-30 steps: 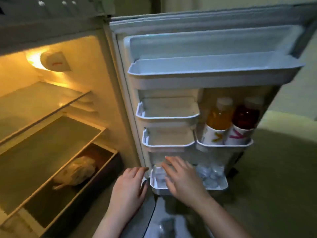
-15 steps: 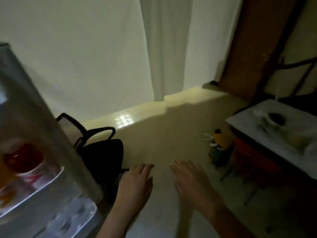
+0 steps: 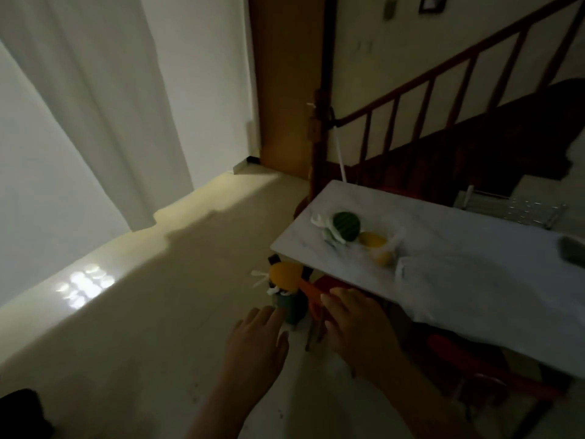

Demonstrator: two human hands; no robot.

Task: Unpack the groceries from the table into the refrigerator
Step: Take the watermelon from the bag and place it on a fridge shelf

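Since the earlier frame the view has turned from the refrigerator to the tabletop point(image 3: 459, 258). Both hands, left hand point(image 3: 256, 346) and right hand point(image 3: 357, 327), are empty with fingers released, near its front corner. On it lie a watermelon point(image 3: 347, 225) and a bagged yellow fruit point(image 3: 376, 245).

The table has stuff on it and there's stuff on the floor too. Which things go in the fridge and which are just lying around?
For the fridge job:
- watermelon on the table
- yellow fruit in a clear bag
- white plastic bag

Just lying about:
- yellow and green things on the floor
- red stool under the table
- curtain
- stair railing
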